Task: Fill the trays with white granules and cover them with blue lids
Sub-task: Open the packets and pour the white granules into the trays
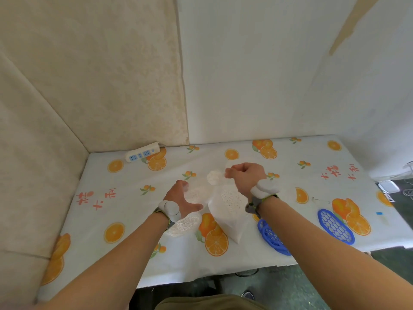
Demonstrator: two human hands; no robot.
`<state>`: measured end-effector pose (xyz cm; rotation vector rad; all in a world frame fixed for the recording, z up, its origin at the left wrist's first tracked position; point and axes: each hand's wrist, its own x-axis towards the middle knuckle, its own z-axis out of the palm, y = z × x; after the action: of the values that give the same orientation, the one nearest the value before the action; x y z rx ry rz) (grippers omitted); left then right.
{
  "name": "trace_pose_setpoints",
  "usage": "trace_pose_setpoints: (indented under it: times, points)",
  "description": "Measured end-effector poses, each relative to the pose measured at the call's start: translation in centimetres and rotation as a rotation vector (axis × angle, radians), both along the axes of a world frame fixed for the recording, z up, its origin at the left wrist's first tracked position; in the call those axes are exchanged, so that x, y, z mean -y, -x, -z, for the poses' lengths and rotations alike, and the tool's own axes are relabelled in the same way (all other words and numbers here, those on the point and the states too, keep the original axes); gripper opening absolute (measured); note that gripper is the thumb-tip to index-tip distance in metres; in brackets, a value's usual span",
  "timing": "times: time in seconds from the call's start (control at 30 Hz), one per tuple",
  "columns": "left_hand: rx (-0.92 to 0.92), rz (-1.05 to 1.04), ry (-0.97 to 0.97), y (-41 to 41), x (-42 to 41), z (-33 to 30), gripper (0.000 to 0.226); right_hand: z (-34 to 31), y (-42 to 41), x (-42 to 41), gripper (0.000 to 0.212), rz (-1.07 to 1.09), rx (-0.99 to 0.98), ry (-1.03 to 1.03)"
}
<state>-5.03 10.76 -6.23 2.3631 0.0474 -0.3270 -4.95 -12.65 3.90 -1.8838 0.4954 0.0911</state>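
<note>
White granules pouring stage: right hand pinches bag top; left hand, fingers spread, steadies tray. Next, likely fit blue lid.

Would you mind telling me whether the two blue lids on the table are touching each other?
Apart. The head view shows bare tablecloth and the right forearm between the near blue lid and the far blue lid.

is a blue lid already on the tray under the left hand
No: the tray under the left hand shows bare white granules, and both blue lids lie apart on the tablecloth.
</note>
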Motion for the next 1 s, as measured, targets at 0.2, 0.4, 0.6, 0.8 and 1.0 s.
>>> trace_pose_setpoints:
  times: [0.2,0.4,0.6,0.8,1.0]
  points:
    - [-0.006,-0.007,0.004,0.1,0.5,-0.3,0.101,2.1,-0.4,-3.3,0.013,-0.232,0.013,0.263]
    - [-0.011,-0.020,-0.006,0.0,0.4,-0.4,0.099,2.8,-0.1,-4.0,0.012,-0.489,0.115,0.570]
    - [-0.006,0.000,-0.009,0.1,0.4,-0.5,0.096,2.9,0.1,-2.7,0.021,-0.720,0.237,0.767]
    - [-0.005,0.003,-0.001,0.0,0.5,-0.7,0.098,1.8,0.6,-1.0,0.025,-0.723,0.396,0.771]
    - [0.001,0.003,0.020,0.1,0.5,-0.5,0.096,0.4,1.7,2.7,0.008,-0.383,0.509,0.588]
